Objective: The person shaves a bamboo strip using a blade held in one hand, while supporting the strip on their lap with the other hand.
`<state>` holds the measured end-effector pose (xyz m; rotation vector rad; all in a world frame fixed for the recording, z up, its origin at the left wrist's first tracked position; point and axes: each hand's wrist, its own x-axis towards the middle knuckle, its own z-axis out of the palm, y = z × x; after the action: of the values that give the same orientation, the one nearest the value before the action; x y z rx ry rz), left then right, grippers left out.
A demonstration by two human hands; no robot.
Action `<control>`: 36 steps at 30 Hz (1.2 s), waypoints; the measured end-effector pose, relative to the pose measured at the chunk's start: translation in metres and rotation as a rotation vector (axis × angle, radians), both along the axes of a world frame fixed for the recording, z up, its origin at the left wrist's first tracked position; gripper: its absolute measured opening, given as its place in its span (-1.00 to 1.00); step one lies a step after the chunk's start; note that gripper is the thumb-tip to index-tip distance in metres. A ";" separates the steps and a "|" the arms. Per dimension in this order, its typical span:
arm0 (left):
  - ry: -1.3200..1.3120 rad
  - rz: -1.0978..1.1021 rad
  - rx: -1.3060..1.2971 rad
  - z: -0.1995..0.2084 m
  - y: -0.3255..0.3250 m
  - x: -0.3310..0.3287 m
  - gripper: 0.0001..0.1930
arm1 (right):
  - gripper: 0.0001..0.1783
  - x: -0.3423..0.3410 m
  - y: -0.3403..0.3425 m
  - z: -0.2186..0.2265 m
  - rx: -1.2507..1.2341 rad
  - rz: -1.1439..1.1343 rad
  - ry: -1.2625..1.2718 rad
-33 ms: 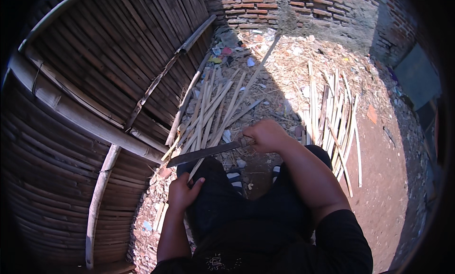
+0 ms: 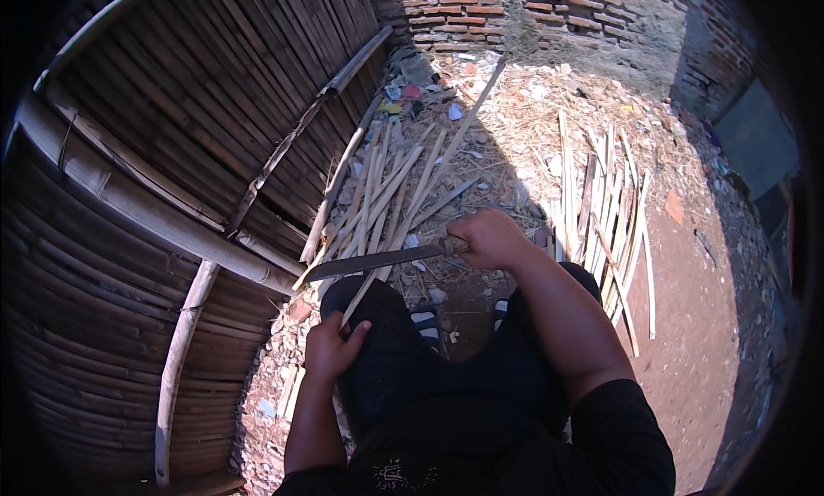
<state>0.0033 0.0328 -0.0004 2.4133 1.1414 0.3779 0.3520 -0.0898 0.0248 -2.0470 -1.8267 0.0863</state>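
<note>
My left hand [image 2: 333,348] is closed around the near end of a thin bamboo strip [image 2: 358,300] beside my left thigh. The strip slants away from me over the thigh and passes under a machete [image 2: 373,263]. In front of my knees, my right hand [image 2: 489,240] grips the machete's handle. Its long dark blade points left and lies across the strip, though whether the edge touches it I cannot tell. Beyond the blade the strip runs in among a pile of pale bamboo strips [image 2: 375,206], so its far end is hard to single out.
To the right lies a second bundle of strips [image 2: 614,213]. A bamboo slat wall [image 2: 206,101] with poles stands close on the left, and a brick wall [image 2: 455,15] closes the far side. Shavings, stones and litter cover the ground ahead. My sandalled feet [image 2: 425,326] rest between the piles.
The machete has shifted slightly forward along the strip, away from my left hand, and its blade lies more level. My right hand moved a little forward and right with it. My left hand stayed put.
</note>
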 end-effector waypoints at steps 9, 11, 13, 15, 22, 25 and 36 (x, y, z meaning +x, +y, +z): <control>0.028 -0.017 0.015 0.004 -0.004 0.005 -0.47 | -0.66 0.054 -0.017 0.000 0.135 -0.548 0.301; 0.017 -0.011 0.009 0.003 -0.003 0.004 -0.47 | -0.66 0.041 -0.016 0.009 0.092 -0.441 0.279; 0.001 -0.002 0.003 -0.004 0.001 0.000 -0.47 | -0.69 0.035 -0.013 0.000 0.116 -0.296 0.227; 0.000 -0.001 -0.008 -0.005 0.002 0.000 -0.46 | -0.73 0.023 -0.008 -0.004 0.047 -0.188 0.134; 0.018 0.002 -0.013 -0.001 0.000 0.001 -0.46 | -0.73 -0.013 0.001 0.005 -0.102 0.109 -0.087; -0.023 -0.002 -0.014 -0.003 0.001 0.000 -0.46 | -0.74 0.020 -0.006 -0.009 0.053 0.003 -0.003; -0.013 -0.020 -0.012 0.001 -0.001 0.003 -0.47 | -0.72 0.048 -0.020 0.003 0.149 -0.437 0.239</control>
<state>0.0062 0.0316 0.0007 2.4065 1.1102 0.3784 0.3998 -0.1098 0.0280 -2.1711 -1.1822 0.0677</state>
